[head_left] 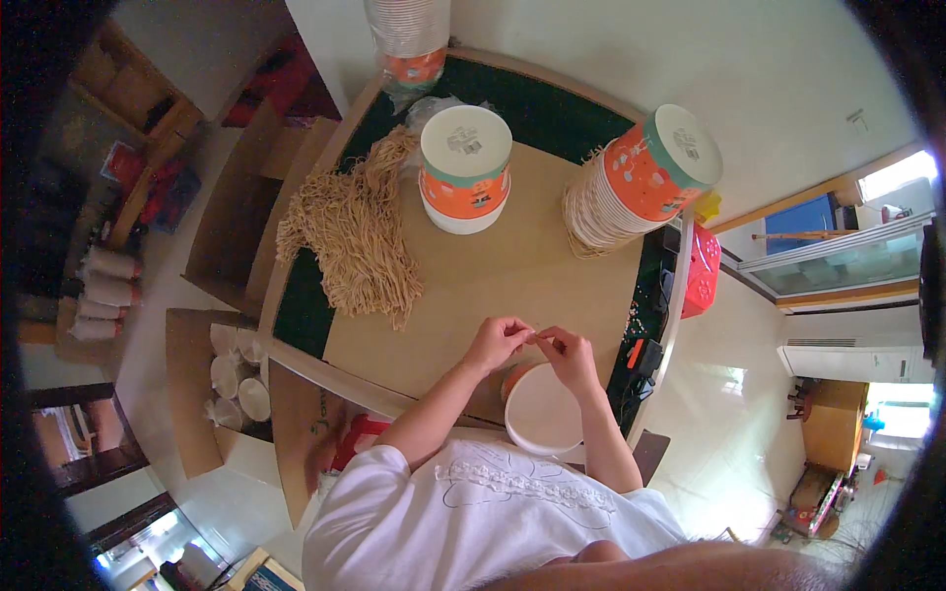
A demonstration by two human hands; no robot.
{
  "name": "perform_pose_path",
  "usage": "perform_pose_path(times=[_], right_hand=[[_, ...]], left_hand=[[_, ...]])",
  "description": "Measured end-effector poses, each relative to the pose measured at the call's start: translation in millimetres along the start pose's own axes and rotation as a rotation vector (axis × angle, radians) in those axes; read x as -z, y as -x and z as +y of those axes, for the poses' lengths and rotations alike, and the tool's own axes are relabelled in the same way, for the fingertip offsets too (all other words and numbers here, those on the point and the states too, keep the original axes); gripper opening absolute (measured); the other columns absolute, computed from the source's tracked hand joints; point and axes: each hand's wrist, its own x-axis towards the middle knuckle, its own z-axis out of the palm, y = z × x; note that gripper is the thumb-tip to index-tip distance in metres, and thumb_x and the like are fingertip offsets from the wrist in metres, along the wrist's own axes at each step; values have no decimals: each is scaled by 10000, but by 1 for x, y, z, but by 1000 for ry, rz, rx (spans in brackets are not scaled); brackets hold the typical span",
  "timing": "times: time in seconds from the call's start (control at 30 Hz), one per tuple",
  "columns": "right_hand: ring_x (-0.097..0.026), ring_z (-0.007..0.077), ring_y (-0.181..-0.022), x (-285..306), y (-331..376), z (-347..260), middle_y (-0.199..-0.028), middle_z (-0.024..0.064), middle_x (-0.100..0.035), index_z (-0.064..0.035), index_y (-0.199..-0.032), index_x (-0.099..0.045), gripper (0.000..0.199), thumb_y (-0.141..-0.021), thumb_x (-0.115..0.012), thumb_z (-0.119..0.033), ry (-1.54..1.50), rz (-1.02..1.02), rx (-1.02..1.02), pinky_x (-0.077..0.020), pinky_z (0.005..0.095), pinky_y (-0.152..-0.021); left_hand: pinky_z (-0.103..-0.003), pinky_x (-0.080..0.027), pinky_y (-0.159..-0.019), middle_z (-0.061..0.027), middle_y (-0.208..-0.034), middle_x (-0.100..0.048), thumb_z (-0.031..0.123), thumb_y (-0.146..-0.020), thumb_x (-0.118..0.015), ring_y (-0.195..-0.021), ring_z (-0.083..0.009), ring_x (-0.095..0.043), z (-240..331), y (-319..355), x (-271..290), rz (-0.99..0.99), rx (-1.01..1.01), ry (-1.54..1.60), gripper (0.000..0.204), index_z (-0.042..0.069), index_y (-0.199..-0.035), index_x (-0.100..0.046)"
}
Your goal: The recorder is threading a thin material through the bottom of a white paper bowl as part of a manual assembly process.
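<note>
Left hand point(498, 343) and right hand point(567, 355): fingertips are pinching and almost meeting over the near part of the worktop point(483, 281); whatever they are gripping is too small to tell. White-and-orange tub point(544, 412): is standing just below the right hand, at the near edge. Tan cord heap point(360, 241): is lying at left. Upturned tubs point(465, 187): are standing beyond, mid-board. Tall tub stack point(641, 177): is standing far right.

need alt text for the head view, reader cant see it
A person's left hand and right hand pinch close together over a brown board; anything held is too small to tell. Beyond lie tan strings at left, then upturned orange tubs.
</note>
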Motion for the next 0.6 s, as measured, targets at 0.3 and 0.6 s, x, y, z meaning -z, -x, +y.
perform_pose_path(times=[0.3, 0.6], right_hand=[[-533, 189, -477, -5, 0, 1, -564, 91, -561, -69, -795, -610, 113, -810, -590, -179, 86, 21, 16, -411, 311, -465], [-395, 115, -422, -10, 0, 7, -476, 55, -430, -35, -794, -556, 63, -800, -582, -92, 31, 123, 93, -337, 269, -422]], left_hand=[[-216, -427, -502, -6, -684, -626, 109, -831, -577, -547, -50, -507, -2, -1, -9, 112, -167, -211, 101, 26, -825, -632], [-209, -386, -465, 0, -669, -607, 120, -841, -571, -523, -42, -463, -7, -5, -8, 98, -132, -122, 115, 20, -807, -619]])
